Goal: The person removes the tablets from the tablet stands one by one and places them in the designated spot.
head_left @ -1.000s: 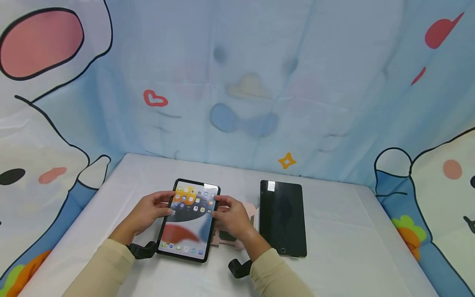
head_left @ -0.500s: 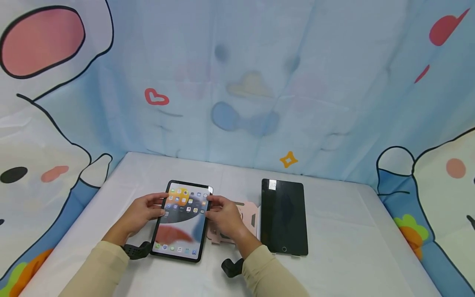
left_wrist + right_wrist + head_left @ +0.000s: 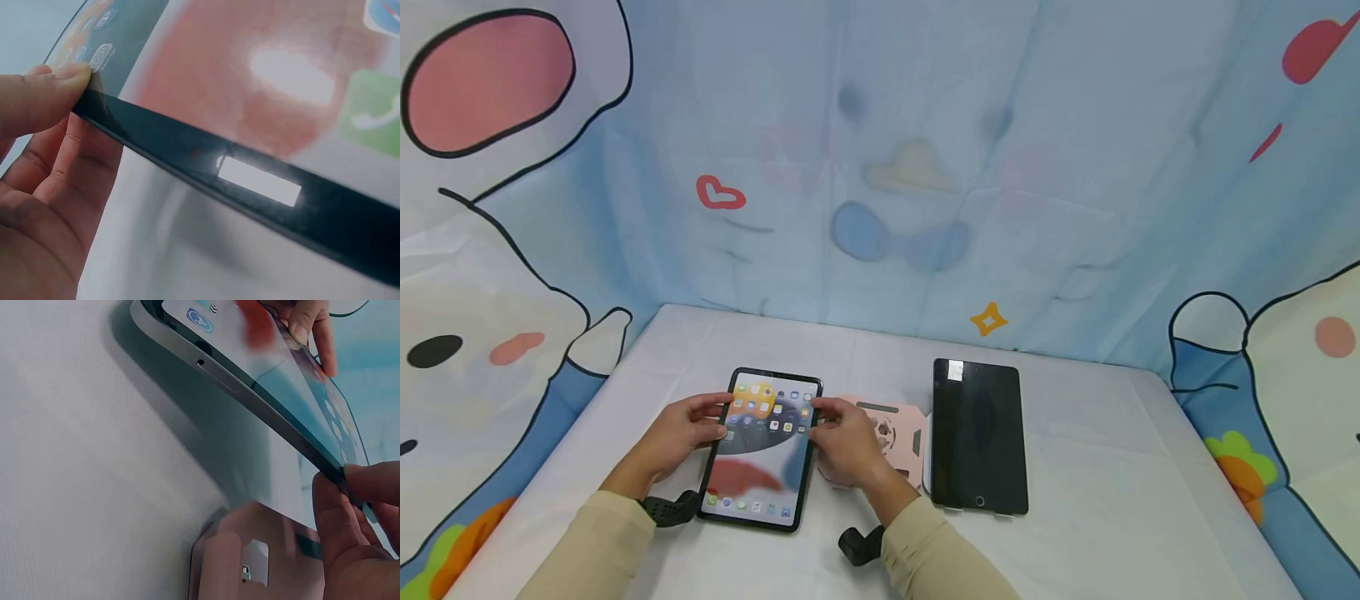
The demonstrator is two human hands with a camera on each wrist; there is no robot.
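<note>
The left hand and right hand pinch opposite long edges of the lit tablet, thumbs on the front, fingers behind. It is raised over the left part of the desk, its shadow on the white cloth beneath. Just right of it lies a pink stand, partly covered by the right hand and forearm. Beyond the stand is a dark tablet, screen up; whether these two touch, I cannot tell. A cartoon-print curtain hangs behind the desk.
</note>
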